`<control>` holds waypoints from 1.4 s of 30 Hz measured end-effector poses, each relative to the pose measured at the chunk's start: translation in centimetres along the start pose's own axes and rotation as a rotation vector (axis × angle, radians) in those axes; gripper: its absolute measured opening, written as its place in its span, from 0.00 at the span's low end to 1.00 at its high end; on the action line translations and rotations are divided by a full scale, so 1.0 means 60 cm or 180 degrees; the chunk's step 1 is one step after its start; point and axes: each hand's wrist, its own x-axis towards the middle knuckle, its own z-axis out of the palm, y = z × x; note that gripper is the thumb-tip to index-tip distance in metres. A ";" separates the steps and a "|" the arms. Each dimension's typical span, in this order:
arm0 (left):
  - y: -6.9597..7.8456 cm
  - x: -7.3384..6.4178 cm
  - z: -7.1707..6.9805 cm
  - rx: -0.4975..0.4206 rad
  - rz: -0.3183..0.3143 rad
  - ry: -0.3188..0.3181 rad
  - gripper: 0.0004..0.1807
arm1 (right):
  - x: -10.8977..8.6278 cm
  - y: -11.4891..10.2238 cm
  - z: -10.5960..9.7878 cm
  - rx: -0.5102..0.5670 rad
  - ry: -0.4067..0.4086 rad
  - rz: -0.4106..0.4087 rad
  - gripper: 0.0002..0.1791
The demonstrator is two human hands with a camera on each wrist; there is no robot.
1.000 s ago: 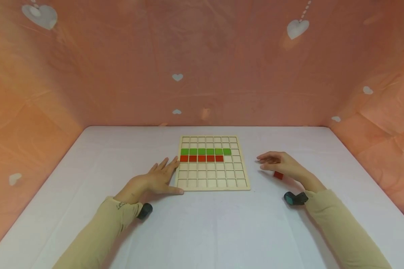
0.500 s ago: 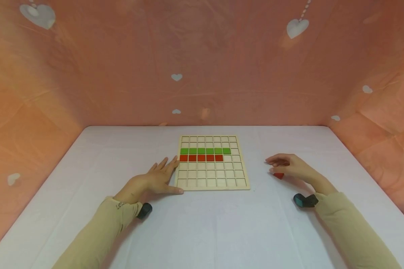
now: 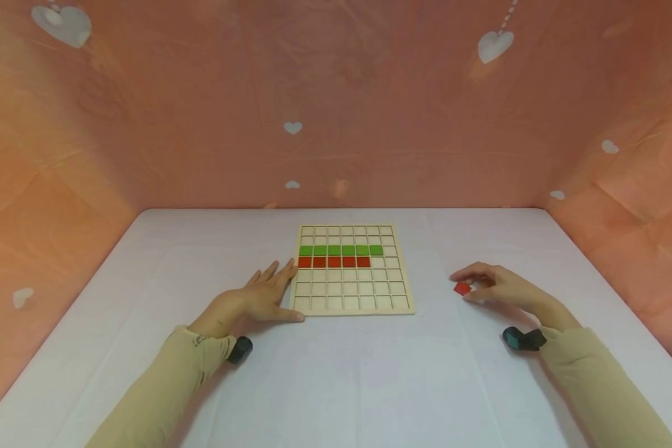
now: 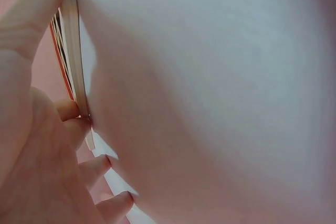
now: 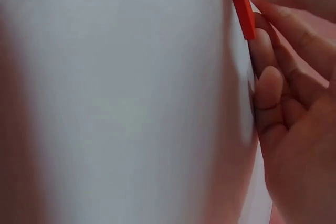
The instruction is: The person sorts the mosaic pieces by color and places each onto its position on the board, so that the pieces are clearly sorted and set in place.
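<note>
A pale wooden grid board (image 3: 358,289) lies on the table, several green tiles (image 3: 334,251) in one row and several red tiles (image 3: 334,262) in the row below. My left hand (image 3: 263,298) rests at the board's left side, fingers spread; in the left wrist view its thumb and fingers touch the board's edge (image 4: 79,61). To the right of the board, my right hand (image 3: 501,287) pinches a loose red square tile (image 3: 462,288) between thumb and fingers. The right wrist view shows that tile (image 5: 243,11) tilted, thumb at its upper end, close over the tabletop.
A white cloth (image 3: 336,379) covers the table. Pink-orange fabric (image 3: 201,112) with pale hearts hangs behind and on both sides. Dark wrist cameras (image 3: 239,350) sit at both cuffs, low over the cloth.
My right hand has moved right and nearer to me, reaching the loose red tile, which has turned and now sits between its fingertips. The left hand and the board stay put.
</note>
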 end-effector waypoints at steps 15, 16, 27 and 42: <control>-0.003 0.002 0.000 -0.0038 0.0017 0.0011 0.58 | 0.003 -0.004 0.002 -0.0127 -0.0016 -0.0131 0.20; -0.002 0.001 0.000 -0.0030 0.0020 0.0009 0.58 | 0.004 -0.004 0.003 -0.0172 -0.0005 -0.0141 0.19; 0.001 -0.004 0.000 -0.0044 0.0017 0.0016 0.58 | 0.000 0.003 0.001 -0.0179 -0.0042 -0.0087 0.22; -0.003 -0.001 0.005 0.0004 0.0058 0.0048 0.57 | 0.014 -0.006 0.010 -0.0268 0.0126 0.0017 0.19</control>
